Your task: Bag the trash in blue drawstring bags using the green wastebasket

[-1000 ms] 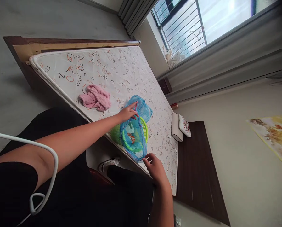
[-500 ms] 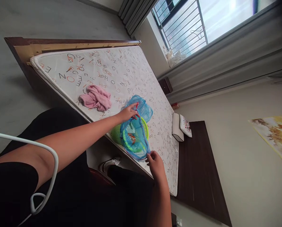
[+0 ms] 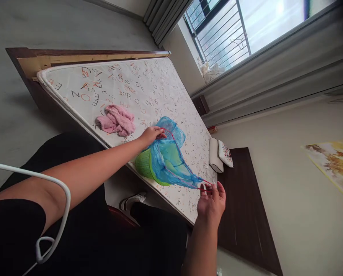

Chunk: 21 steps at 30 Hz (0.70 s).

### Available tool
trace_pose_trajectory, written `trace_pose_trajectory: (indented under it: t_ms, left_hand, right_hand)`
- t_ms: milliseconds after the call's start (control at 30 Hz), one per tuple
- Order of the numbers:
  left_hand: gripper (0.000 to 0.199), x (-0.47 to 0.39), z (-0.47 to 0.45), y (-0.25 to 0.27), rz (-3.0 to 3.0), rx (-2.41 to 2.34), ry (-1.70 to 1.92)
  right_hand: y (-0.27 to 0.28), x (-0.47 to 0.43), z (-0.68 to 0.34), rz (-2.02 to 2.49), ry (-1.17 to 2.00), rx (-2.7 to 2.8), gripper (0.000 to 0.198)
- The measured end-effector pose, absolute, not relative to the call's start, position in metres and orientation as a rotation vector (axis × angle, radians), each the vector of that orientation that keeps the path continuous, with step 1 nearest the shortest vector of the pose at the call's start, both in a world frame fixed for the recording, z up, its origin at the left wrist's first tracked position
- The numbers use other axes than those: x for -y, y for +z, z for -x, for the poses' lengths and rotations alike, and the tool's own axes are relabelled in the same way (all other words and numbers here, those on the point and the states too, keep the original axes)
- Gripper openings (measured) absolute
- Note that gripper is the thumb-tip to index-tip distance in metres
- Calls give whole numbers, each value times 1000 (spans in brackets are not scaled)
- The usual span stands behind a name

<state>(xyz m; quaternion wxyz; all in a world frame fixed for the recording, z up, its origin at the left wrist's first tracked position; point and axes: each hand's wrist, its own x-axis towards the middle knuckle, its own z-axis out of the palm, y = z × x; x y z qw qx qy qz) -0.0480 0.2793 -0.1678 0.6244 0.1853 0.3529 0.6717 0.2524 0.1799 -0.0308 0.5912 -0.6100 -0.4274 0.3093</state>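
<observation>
The left hand [image 3: 153, 135] and right hand [image 3: 211, 201] are apart, each pinching red string [image 3: 207, 181] on the blue bag [image 3: 171, 161] over the green basket [image 3: 142, 165]; tugging too hard could snap it, or tip the basket off the near edge of the mattress [image 3: 148, 86]

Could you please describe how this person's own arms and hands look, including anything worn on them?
The left arm has a black sleeve that ends around the elbow, and a white cable loops in front of it. The right forearm is bare. The left hand and right hand are both ungloved.
</observation>
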Motion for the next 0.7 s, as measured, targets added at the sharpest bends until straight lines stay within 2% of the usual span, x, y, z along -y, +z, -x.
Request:
trace_pose_trajectory:
  t_ms: [133,267,333,400,500,567,700]
  left_hand:
    - [15,-281,50,-167,-452,-841,1685]
    - [22,-273,48,-157,-415,-438,1597]
    - [28,-267,43,-150,-449,-310,1500]
    - [34,-261,36,-145,-506,-281,1416]
    - [42,-253,24,-139,-583,-284,1362]
    - [46,-250,18,-137,-615,-304,1355]
    - [52,-250,11,-138,-678,-412,1372]
  right_hand:
    - [-26,-183,-242,1299,433,1054,33]
    - [-24,-184,-213,1162,538,1229,25]
    - [-26,-186,-196,1266,696,1359,31]
    - [-28,-190,-179,1441,801,1492,45]
    - [-35,-202,-155,1617,747,1728,65]
    - [-40,-211,-141,1652,659,1932,66]
    - [-47,-227,-123,1669,615,2107,51]
